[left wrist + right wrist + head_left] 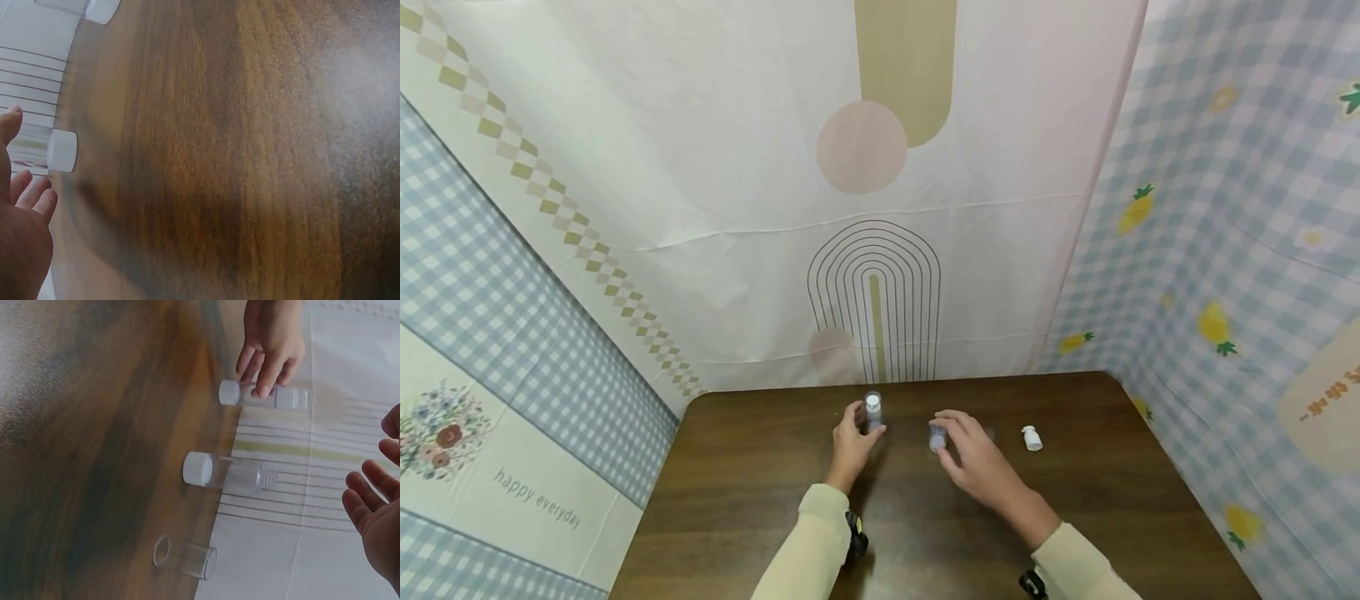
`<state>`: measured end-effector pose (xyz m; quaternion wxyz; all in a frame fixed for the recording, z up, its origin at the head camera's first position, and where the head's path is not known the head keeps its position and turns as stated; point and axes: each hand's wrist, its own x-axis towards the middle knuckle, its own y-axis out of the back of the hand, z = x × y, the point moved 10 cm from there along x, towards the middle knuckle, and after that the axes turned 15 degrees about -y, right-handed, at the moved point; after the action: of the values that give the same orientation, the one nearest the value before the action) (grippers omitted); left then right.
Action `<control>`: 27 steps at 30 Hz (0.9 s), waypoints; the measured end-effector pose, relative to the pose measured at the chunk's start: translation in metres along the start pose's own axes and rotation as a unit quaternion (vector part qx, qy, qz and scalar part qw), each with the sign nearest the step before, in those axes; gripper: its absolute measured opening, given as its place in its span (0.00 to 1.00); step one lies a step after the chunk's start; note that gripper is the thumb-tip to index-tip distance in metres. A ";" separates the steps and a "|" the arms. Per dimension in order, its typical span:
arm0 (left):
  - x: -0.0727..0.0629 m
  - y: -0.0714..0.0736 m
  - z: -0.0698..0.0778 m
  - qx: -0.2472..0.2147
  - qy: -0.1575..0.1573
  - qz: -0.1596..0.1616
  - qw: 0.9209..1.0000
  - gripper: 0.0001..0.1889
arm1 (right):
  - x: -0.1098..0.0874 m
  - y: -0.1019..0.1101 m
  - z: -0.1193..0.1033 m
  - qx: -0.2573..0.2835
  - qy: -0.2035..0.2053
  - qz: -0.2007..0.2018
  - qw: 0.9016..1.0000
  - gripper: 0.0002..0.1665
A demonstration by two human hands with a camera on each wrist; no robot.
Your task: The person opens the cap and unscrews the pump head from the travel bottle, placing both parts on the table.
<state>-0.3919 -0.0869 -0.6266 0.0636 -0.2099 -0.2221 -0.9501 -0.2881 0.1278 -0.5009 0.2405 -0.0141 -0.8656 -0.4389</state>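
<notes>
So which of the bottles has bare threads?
The right bottle, by the right hand: its threads are uncovered; the left bottle, at the left hand, has a white top.

Homelike rm, dk wood tbl (737,475), white printed cloth (715,142), gingham hanging (1187,175)

Looks like glossy, grained wood on the tabletop (947,542); smooth, clear plastic on the threaded bottle (240,474) and cover (185,557); smooth, opaque plastic on the pump head (1032,438); matt, creased cloth on the backdrop (722,158).
</notes>
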 end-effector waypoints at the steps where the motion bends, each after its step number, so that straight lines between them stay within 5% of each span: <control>1: 0.000 -0.001 -0.001 -0.009 0.004 0.002 1.000 0.32 | -0.001 -0.002 -0.001 0.004 0.001 -0.001 1.000 0.26; 13: 0.000 -0.007 -0.007 -0.020 0.019 -0.008 1.000 0.25 | -0.018 -0.022 -0.017 0.036 0.034 -0.031 0.998 0.25; 27: 0.003 -0.002 -0.003 -0.013 -0.014 0.007 1.000 0.18 | -0.023 -0.021 -0.011 0.047 0.028 -0.035 0.998 0.23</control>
<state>-0.3966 -0.0868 -0.6282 0.0641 -0.2252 -0.2091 -0.9494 -0.2687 0.1105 -0.5209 0.2497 0.0397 -0.8782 -0.4060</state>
